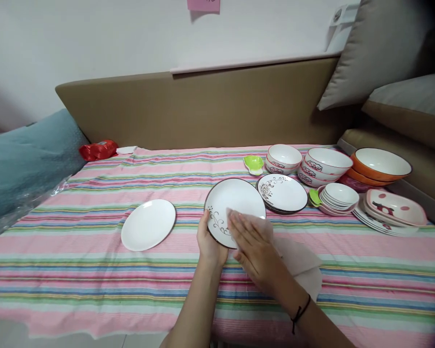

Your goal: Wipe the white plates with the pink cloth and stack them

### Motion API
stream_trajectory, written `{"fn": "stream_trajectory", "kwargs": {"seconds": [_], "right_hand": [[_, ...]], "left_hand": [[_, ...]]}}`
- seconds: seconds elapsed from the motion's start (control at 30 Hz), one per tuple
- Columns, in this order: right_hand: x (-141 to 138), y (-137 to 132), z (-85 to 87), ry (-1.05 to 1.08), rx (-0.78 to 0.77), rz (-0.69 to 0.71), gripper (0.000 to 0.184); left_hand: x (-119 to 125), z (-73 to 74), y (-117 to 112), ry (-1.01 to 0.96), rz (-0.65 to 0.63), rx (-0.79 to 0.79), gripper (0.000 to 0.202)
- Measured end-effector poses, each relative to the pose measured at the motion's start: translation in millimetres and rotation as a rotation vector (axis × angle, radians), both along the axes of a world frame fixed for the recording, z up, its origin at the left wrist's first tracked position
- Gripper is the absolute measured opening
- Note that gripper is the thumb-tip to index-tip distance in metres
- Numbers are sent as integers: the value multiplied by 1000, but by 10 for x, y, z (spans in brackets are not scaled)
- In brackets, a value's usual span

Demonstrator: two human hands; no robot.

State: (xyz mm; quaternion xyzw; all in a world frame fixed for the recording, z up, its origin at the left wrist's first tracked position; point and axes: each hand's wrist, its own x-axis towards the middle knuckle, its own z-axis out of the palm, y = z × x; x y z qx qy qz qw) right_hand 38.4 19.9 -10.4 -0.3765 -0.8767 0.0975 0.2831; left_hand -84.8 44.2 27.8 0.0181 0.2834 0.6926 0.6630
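A round white plate (235,195) with a dark rim and brown floral print is held up, tilted toward me, by my left hand (210,244), which grips its lower left edge. Over the plate's lower right part, my right hand (255,246) presses a thin white cloth (299,258) flat against the surface, its loose end hanging to the right. Just behind the held plate lies a stack of matching floral plates (284,193). To the left, a plain white plate (148,225) rests on the striped tablecloth (94,270).
Along the right stand white bowls (284,157), stacked patterned bowls (324,166), orange bowls (380,166), small nested bowls (340,195) and pink dishes (397,208). A green leaf-shaped dish (253,164) sits near the back. A red package (98,150) lies at back left, near a blue cushion (32,159).
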Motion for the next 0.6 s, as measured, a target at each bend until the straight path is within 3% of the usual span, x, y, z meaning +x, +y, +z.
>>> {"fn": "stream_trajectory", "kwargs": {"seconds": [0.1,0.27,0.37,0.5,0.6], "right_hand": [[76,87,-40,41,17,-71,59],[150,132,70,216,-142,47,51],[177,154,84,173,-85,91,49],[69,144,-21,73,46,-129,47],[-52,109,-68,3,81,-188,52]], "left_hand": [[-34,43,25,11,8,48,36],[-95,9,43,39,55,28,40],[-96,0,51,39,41,35,40],[-49,-4,55,30,-3,64,39],[-17,-27,54,30,-8,56,37]]}}
